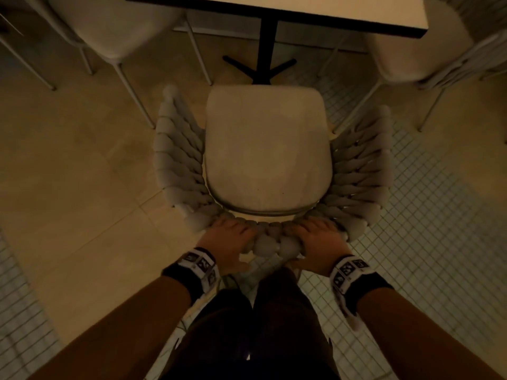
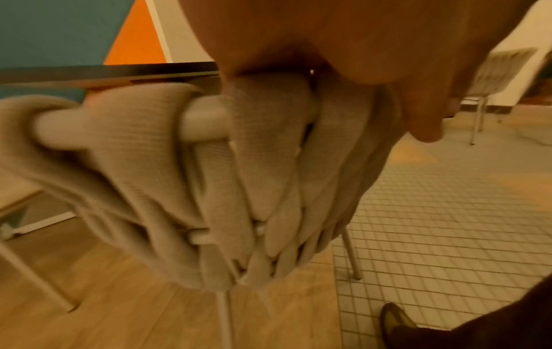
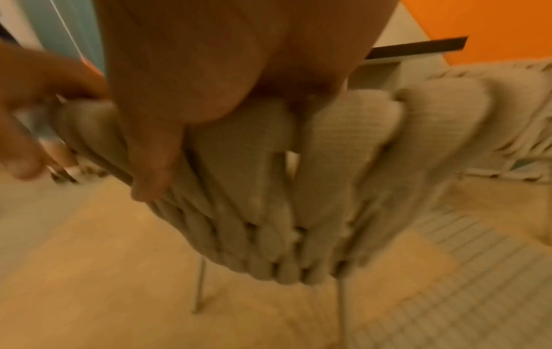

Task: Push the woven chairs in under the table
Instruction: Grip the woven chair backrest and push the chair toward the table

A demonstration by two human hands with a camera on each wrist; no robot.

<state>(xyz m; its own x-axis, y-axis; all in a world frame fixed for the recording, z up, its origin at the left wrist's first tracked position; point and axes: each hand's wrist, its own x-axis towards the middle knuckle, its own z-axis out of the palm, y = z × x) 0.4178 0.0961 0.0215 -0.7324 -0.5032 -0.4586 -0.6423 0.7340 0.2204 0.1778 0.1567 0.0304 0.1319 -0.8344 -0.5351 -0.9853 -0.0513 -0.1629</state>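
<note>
Left hand [image 1: 233, 244] and right hand [image 1: 318, 242] each grip the woven chair [image 1: 266, 157] backrest top, fingers curled over.

floor: tan wood-look planks [image 1: 68, 160] met pale small-square mosaic tile [image 1: 439, 215] | wall: teal [image 2: 53, 28] and orange [image 2: 134, 44] panels | person's dark trousers [image 1: 260, 338] and shoe [image 2: 394, 323] stood on tile

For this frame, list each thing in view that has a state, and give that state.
Beige woven rope chair with cushioned seat: upright, seat not yet under the table, gripped at its backrest top.
White square table with black pedestal base: standing ahead of the chair.
Left hand: grips the backrest rim.
Right hand: grips the backrest rim.
Two other pale chairs: standing at the table's sides.
</note>
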